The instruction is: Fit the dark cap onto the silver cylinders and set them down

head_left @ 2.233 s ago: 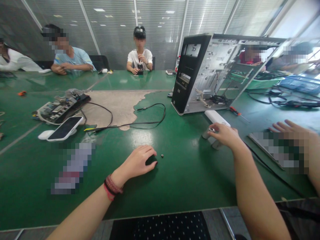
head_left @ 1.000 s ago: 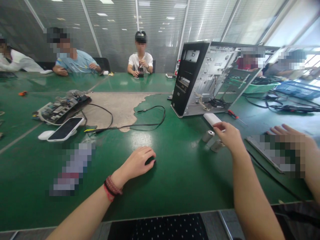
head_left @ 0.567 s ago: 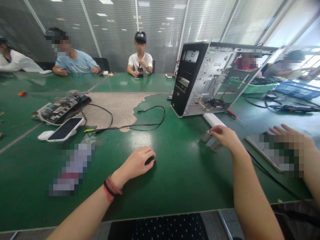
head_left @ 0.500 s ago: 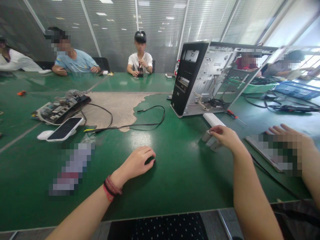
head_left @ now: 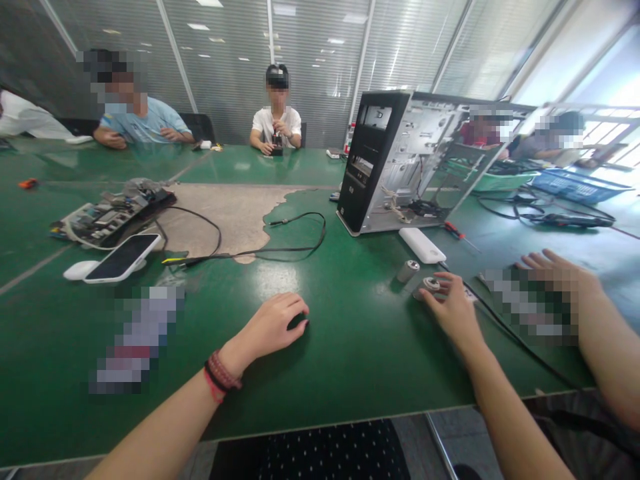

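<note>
My left hand (head_left: 277,321) rests on the green table, loosely curled, with a gap between thumb and forefinger and nothing seen inside. To the right, my right hand (head_left: 453,307) reaches around a short metal cylinder (head_left: 431,284) that looks like a fat battery. Thumb and forefinger are apart on either side of its top; whether they press on it I cannot tell. A second metal cylinder (head_left: 409,270) stands just left of it, apart from my fingers. Beyond them lies a white rounded block (head_left: 423,245) with a black cable.
A computer case (head_left: 373,160) stands open-sided behind. A screwdriver (head_left: 454,231) lies near it. At left are a circuit board (head_left: 115,213), a phone (head_left: 123,259) and a black cable (head_left: 280,251). Another person's hand (head_left: 555,267) rests at right; co-workers sit across.
My right hand has let go of the left cylinder's top and shifted right to the other cylinder, its fingers spreading. The left hand stays still. The view has turned slightly.
</note>
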The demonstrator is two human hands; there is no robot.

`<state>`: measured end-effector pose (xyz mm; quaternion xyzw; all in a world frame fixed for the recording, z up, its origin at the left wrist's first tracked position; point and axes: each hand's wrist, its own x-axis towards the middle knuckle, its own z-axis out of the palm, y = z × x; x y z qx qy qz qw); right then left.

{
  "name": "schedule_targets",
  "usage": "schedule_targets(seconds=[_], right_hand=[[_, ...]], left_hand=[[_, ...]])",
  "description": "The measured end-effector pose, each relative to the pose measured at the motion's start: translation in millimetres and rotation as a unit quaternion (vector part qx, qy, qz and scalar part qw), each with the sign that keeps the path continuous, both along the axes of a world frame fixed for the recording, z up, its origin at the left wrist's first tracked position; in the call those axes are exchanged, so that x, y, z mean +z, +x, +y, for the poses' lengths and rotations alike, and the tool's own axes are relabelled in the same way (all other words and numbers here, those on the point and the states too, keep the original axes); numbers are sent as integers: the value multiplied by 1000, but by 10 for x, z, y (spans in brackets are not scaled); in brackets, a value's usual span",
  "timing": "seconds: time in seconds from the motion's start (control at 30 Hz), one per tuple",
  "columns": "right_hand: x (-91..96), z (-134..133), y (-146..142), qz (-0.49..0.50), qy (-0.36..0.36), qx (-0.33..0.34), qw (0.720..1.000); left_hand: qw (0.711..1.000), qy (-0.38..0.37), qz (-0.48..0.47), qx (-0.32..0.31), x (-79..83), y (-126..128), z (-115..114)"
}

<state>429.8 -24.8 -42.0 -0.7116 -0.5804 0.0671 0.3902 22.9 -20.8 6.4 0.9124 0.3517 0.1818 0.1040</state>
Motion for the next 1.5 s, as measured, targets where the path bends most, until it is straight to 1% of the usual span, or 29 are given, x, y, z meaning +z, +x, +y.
schedule_targets(seconds=[0.1, 0.2, 0.27, 0.33, 0.4, 0.47, 0.5, 0.57, 0.67, 0.73, 0.77, 0.83, 0.97, 1.1, 1.17, 1.23, 1.5], right_hand=[[-67, -27, -104, 43, 39, -30, 998], [-23, -36, -233, 49, 65, -6, 997], [54, -37, -382, 35, 74, 44, 996], [155, -20, -602, 38, 78, 115, 990], [265, 30, -886, 91, 71, 197, 974], [358, 114, -1212, 191, 41, 274, 942], [390, 164, -1380, 248, 19, 304, 920], [409, 256, -1700, 368, -30, 343, 864], [330, 310, -2069, 513, -111, 353, 774], [244, 276, -2201, 578, -158, 346, 722], [206, 247, -2232, 601, -174, 341, 702], [154, 191, -2238, 635, -190, 332, 671], [134, 154, -2173, 694, -206, 306, 619], [143, 171, -2145, 722, -263, 287, 572], [152, 167, -2144, 724, -290, 281, 559], [164, 155, -2145, 723, -301, 284, 553], [146, 144, -2135, 736, -307, 284, 533]], left_hand=[[1000, 3, -5, 2, -4, -6, -4], [1000, 9, -10, 5, -5, -12, -6], [1000, 13, -12, 9, -8, -14, -5], [1000, 15, -13, 19, -12, -16, -2], [999, 16, -14, 30, -15, -19, 3], [999, 18, -17, 38, -11, -24, 11], [999, 20, -20, 42, -7, -26, 16], [998, 25, -24, 52, 7, -32, 26], [998, 25, -24, 57, 35, -41, 36], [999, 21, -21, 43, 55, -44, 34], [999, 18, -19, 32, 65, -42, 30], [1000, 13, -17, 17, 80, -35, 18], [1000, 1, -10, 7, 91, -9, -2], [1000, -10, -14, 0, 86, -4, 0], [1000, -11, -16, 2, 81, -13, 8], [1000, -11, -16, 3, 75, -22, 18], [1000, -15, -13, -3, 78, -35, 26]])
